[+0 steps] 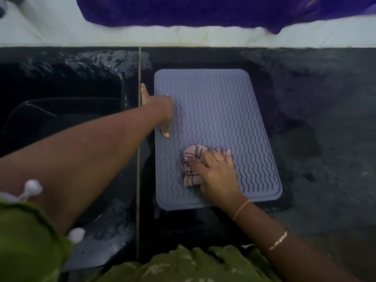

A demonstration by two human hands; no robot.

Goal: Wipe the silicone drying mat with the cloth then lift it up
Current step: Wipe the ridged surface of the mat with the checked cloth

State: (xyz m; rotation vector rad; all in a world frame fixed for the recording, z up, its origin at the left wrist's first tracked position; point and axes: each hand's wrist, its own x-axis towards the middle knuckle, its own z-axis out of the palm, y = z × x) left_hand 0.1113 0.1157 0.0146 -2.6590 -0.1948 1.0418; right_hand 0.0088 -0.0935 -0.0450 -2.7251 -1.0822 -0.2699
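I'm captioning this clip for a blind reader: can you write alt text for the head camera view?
A person's right hand presses a striped cloth onto the near part of a grey wavy-ribbed silicone mat lying flat on a dark wet counter. Their left hand rests spread on the mat's left edge, beside a dark sink.

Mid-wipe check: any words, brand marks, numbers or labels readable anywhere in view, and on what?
None readable.
Silicone drying mat: only a wavy ridge pattern; a small mark at its far edge is too blurred to read.
Cloth: dark check lines, no lettering.
Dark counter and purple fabric: no text shown.
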